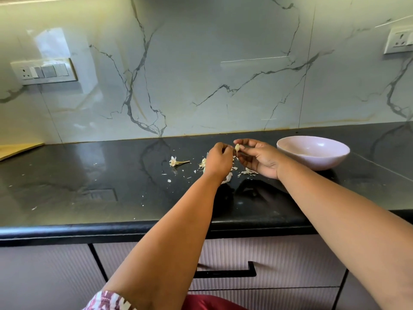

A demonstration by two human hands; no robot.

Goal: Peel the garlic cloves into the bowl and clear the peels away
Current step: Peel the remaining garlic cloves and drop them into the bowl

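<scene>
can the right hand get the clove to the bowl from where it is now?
Probably yes. The right hand pinches the garlic clove just left of the pink bowl; only bare countertop lies between.

no readable text, labels, brands, numbers or signs anywhere in view.

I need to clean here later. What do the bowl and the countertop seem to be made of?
Bowl: probably glazed ceramic, possibly melamine; pale pink, smooth, with a soft shine inside.
Countertop: looks like polished black stone, perhaps granite; it mirrors the wall and the arms, and has a rounded front edge.
</scene>
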